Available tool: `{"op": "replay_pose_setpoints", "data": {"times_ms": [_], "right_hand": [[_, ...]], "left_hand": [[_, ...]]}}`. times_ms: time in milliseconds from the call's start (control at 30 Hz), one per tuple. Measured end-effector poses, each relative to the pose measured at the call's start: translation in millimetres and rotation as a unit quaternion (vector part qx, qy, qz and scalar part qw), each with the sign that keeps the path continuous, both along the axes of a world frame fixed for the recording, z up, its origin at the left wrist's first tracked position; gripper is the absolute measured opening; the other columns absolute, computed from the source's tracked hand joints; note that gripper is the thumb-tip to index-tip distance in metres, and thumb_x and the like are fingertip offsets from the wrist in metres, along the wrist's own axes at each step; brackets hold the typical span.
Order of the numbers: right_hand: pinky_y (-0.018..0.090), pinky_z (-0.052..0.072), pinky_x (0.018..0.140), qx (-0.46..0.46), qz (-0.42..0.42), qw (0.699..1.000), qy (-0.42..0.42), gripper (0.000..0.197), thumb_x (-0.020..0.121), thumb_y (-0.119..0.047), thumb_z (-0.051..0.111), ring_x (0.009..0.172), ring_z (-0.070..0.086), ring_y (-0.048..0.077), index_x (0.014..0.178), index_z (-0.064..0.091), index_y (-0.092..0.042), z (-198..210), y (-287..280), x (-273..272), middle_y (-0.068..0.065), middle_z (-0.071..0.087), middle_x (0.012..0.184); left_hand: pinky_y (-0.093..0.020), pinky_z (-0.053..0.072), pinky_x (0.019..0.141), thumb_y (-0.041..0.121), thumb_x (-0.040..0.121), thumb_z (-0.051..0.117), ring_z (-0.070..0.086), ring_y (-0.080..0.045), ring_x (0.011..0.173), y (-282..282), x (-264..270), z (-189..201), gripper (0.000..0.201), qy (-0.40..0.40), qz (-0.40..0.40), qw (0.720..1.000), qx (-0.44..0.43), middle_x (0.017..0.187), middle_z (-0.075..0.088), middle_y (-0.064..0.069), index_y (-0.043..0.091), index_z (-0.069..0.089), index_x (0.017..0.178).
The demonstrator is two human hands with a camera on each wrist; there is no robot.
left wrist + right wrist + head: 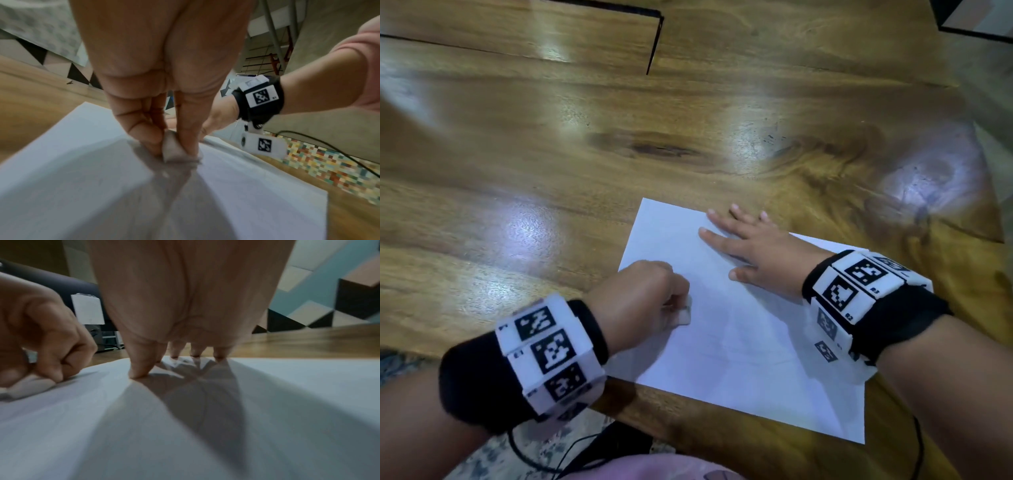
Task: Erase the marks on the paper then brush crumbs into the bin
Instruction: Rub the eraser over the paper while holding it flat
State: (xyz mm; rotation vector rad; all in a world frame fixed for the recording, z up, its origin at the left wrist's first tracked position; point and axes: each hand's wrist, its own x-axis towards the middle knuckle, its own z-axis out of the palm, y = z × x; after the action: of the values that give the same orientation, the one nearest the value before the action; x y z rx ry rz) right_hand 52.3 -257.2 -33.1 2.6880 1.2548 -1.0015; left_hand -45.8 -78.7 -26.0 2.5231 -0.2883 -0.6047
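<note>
Here the white paper (739,329) lies flat on the wooden table (551,171). The left hand (643,294) is curled up and pinches a small white eraser (686,313), which touches the paper near its left edge. The right hand (753,253) lies flat with straight fingers (141,363) pressing the sheet. Only the left wrist view shows the eraser (174,147) squeezed between thumb and finger.

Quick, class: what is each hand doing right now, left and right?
Left hand: closed, pinching the eraser against the paper.
Right hand: open, fingers spread flat, pressing on the paper.
</note>
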Motion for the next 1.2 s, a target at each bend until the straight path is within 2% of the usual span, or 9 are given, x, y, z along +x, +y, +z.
{"op": "replay_pose_setpoints", "data": {"times_ms": [100,267,400,500,600,800,1000,1100,1200], "right_hand": [[0.040,-0.012,0.114,-0.010,0.004,1.000,-0.012,0.091,0.091,-0.047,0.052,0.143,-0.023,0.018,0.148,-0.015,-0.027,-3.6,-2.9,-4.9,-0.008,-0.026,0.155],[0.041,-0.009,0.115,-0.003,-0.004,1.000,-0.014,0.102,0.084,-0.052,0.059,0.143,-0.021,0.016,0.148,-0.015,-0.024,-4.7,-2.0,-5.0,-0.009,-0.025,0.155],[0.040,-0.010,0.115,-0.004,-0.005,1.000,-0.017,0.101,0.084,-0.052,0.058,0.143,-0.021,0.016,0.148,-0.016,-0.023,-4.3,-2.9,-5.9,-0.009,-0.026,0.155],[0.039,-0.010,0.115,-0.007,-0.005,1.000,-0.016,0.100,0.086,-0.050,0.057,0.143,-0.022,0.016,0.148,-0.017,-0.024,-3.6,-2.8,-6.2,-0.009,-0.026,0.155],[0.040,-0.010,0.115,-0.002,-0.008,1.000,-0.015,0.100,0.086,-0.050,0.058,0.143,-0.022,0.016,0.148,-0.016,-0.024,-4.2,-2.4,-6.6,-0.009,-0.025,0.155],[0.039,-0.012,0.115,0.006,-0.014,1.000,-0.006,0.101,0.085,-0.049,0.059,0.143,-0.022,0.015,0.148,-0.016,-0.024,-4.7,-3.0,-5.9,-0.010,-0.025,0.155],[0.040,-0.012,0.115,0.004,-0.017,1.000,-0.002,0.101,0.085,-0.047,0.060,0.143,-0.023,0.015,0.148,-0.015,-0.025,-4.2,-2.0,-5.7,-0.011,-0.024,0.155],[0.039,-0.012,0.115,0.004,-0.017,1.000,-0.005,0.101,0.085,-0.047,0.060,0.143,-0.022,0.015,0.148,-0.015,-0.025,-3.2,-1.9,-6.3,-0.010,-0.024,0.155],[0.039,-0.013,0.114,0.005,-0.018,1.000,0.000,0.100,0.085,-0.047,0.060,0.143,-0.023,0.014,0.148,-0.015,-0.025,-2.8,-1.5,-6.6,-0.011,-0.025,0.155]], "left_hand": [[-0.007,0.031,0.050,0.024,0.069,0.073,0.046,0.002,0.053,-0.5,28.0,8.9,0.013,0.034,0.014,0.999,0.020,0.053,0.050,0.015,0.023,0.062,0.063],[-0.023,0.037,0.053,0.018,0.072,0.071,0.048,-0.013,0.054,-11.7,66.6,11.0,0.009,-0.025,0.094,0.995,-0.013,0.055,0.050,0.011,0.013,0.065,0.077],[-0.019,0.028,0.050,0.020,0.079,0.064,0.043,-0.015,0.058,-14.1,21.8,-2.1,0.012,-0.062,0.061,0.996,-0.023,0.061,0.045,0.003,0.013,0.063,0.070],[-0.011,0.033,0.058,0.022,0.081,0.063,0.048,-0.016,0.064,-5.0,-16.9,-5.1,0.018,-0.016,-0.013,0.999,-0.041,0.071,0.049,-0.002,0.014,0.059,0.065],[-0.006,0.033,0.059,0.024,0.076,0.068,0.053,-0.014,0.067,-1.8,-7.4,-1.3,0.009,0.017,-0.014,0.999,-0.032,0.073,0.061,-0.002,0.016,0.066,0.071],[-0.023,0.023,0.053,0.021,0.078,0.065,0.046,-0.018,0.064,-8.8,16.3,-12.4,0.013,-0.101,0.039,0.993,-0.036,0.071,0.049,-0.004,0.012,0.064,0.069],[-0.018,0.035,0.061,0.030,0.077,0.063,0.053,-0.011,0.064,5.2,-37.3,-11.4,0.018,0.008,-0.011,0.998,-0.065,0.072,0.049,0.005,0.017,0.062,0.065],[-0.025,0.037,0.059,0.038,0.070,0.062,0.050,-0.015,0.062,3.8,-1.3,-6.1,0.024,-0.057,0.032,0.996,-0.053,0.070,0.055,-0.002,0.014,0.067,0.069],[-0.027,0.035,0.061,0.030,0.077,0.065,0.048,-0.017,0.066,0.6,13.5,-11.3,0.018,-0.111,0.070,0.991,-0.032,0.078,0.057,-0.008,0.012,0.069,0.076]]}}
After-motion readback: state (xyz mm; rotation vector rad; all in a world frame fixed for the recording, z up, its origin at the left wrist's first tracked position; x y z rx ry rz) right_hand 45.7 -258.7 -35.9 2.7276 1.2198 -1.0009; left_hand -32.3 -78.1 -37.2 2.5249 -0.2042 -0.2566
